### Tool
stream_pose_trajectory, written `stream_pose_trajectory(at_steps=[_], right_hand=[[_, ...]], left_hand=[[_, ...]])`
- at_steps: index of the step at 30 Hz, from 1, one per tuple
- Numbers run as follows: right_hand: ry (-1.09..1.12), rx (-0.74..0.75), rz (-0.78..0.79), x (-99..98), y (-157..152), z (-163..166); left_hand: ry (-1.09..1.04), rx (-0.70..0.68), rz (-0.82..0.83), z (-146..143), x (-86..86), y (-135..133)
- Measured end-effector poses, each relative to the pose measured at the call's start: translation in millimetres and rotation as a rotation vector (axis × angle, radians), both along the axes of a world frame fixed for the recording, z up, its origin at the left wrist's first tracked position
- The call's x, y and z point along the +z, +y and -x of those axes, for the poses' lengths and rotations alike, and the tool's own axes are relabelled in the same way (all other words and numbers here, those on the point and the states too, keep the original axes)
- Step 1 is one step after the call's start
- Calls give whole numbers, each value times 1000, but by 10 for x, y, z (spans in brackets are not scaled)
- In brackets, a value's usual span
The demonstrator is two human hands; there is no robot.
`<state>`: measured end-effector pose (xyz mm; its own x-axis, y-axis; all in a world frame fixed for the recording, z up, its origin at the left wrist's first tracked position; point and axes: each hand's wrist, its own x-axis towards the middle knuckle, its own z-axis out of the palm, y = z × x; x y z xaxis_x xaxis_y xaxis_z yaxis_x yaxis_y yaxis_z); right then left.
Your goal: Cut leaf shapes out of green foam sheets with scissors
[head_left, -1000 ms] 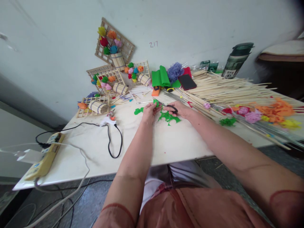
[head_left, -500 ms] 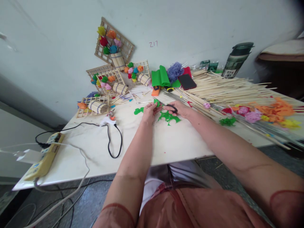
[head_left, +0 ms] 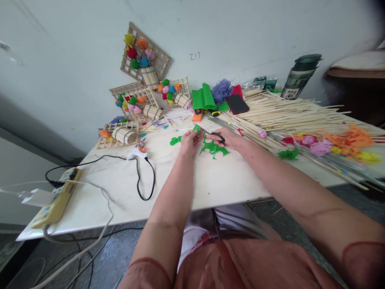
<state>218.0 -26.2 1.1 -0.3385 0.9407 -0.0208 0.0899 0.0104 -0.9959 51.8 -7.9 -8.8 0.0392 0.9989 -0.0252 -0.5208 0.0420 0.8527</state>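
My left hand (head_left: 188, 141) pinches a small green felt piece (head_left: 197, 129) above the white table (head_left: 210, 180). My right hand (head_left: 227, 138) grips black-handled scissors (head_left: 214, 135) whose blades reach toward that green piece. Green felt offcuts (head_left: 214, 149) lie under and between the two hands. Another green cut-out (head_left: 175, 140) rests just left of my left hand.
A glue gun (head_left: 136, 152) with black cord (head_left: 144, 176) and a power strip (head_left: 57, 202) lie left. Stick frames with felt flowers (head_left: 141, 60) lean on the wall. Folded green felt (head_left: 203, 98), a phone (head_left: 237, 103), a bamboo stick pile (head_left: 285, 112), coloured flowers (head_left: 331, 144) and a bottle (head_left: 299, 76) fill the right.
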Motion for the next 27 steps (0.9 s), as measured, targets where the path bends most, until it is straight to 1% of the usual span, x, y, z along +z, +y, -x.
stream_pose_trajectory(at_steps=[5, 16, 27], right_hand=[[8, -1, 17, 3, -11, -1], [72, 2, 72, 12, -24, 17], [46, 16, 23, 0, -6, -21]], left_hand=[[8, 10, -4, 9, -10, 11], [58, -18, 17, 4, 1, -8], [58, -32, 3, 5, 6, -21]])
